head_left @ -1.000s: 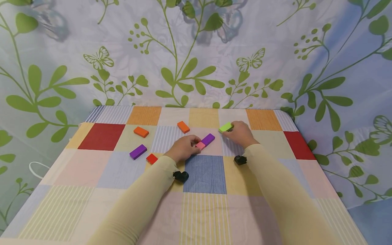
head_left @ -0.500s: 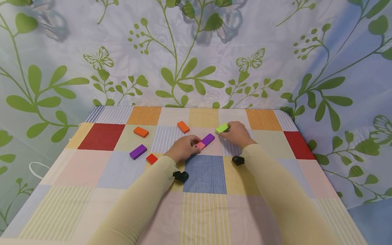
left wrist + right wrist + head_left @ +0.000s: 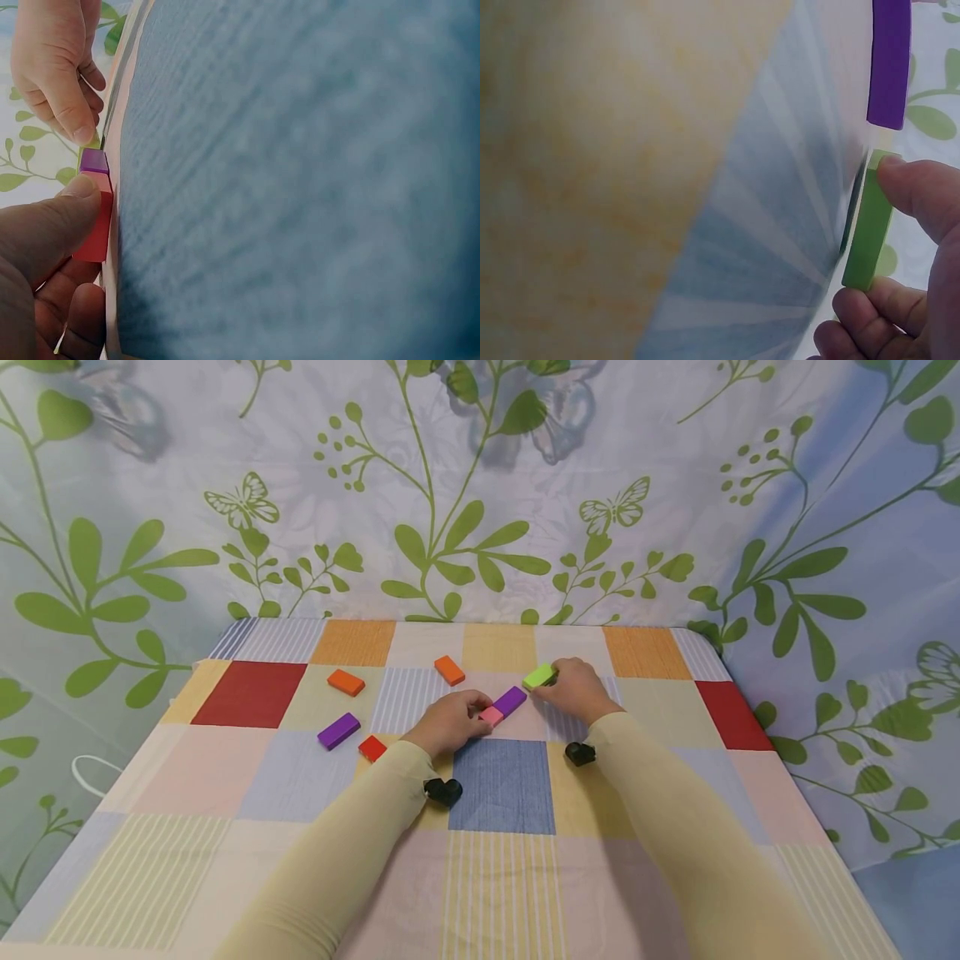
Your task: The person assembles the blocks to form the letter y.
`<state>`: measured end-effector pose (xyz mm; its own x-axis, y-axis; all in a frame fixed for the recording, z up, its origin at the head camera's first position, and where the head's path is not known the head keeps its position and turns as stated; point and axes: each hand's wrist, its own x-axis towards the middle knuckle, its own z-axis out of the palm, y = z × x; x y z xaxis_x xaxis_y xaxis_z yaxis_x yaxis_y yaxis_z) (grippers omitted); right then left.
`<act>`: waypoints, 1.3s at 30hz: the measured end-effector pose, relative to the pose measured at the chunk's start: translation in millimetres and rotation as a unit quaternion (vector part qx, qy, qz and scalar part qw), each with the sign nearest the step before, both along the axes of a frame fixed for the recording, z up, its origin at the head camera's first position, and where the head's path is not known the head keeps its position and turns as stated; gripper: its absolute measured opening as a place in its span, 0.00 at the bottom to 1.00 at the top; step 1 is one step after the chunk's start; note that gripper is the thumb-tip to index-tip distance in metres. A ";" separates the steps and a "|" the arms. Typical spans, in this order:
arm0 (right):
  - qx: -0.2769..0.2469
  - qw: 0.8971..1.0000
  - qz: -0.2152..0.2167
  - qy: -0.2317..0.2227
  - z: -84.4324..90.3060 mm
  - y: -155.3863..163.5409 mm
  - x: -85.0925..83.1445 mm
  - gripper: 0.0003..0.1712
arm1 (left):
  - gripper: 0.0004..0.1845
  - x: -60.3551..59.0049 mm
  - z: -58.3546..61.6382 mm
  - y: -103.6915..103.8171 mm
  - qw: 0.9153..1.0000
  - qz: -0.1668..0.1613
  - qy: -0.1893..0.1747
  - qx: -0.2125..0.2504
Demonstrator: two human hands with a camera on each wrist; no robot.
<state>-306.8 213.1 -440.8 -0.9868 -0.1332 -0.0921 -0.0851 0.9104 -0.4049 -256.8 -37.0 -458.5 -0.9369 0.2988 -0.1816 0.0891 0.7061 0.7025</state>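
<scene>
My left hand [image 3: 450, 723] pinches a pink block [image 3: 491, 716] lying on the patchwork tablecloth [image 3: 502, 785]; in the left wrist view the thumb [image 3: 45, 225] presses the pink block [image 3: 95, 225]. A purple block [image 3: 510, 701] lies end to end with the pink one, touching it. My right hand [image 3: 573, 689] pinches a green block [image 3: 540, 676] just beyond the purple block's far end. The right wrist view shows the green block [image 3: 870, 225] between thumb and fingers, a small gap below the purple block [image 3: 890, 60].
Left of my hands lie two orange blocks [image 3: 346, 682] [image 3: 449, 670], another purple block [image 3: 338, 731] and a red block [image 3: 371, 748]. A leaf-print curtain [image 3: 480, 485] hangs behind the table. The table's near half holds only my sleeves.
My right hand has slid the green block leftwards, closer to the purple block's far end. The left hand has stayed on the pink block.
</scene>
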 end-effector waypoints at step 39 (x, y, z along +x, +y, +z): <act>0.005 0.999 0.038 0.023 -6.0 -2.8 -2.0 0.25 | 0.21 0.2 -0.9 -0.5 1.000 -0.001 0.003 -0.002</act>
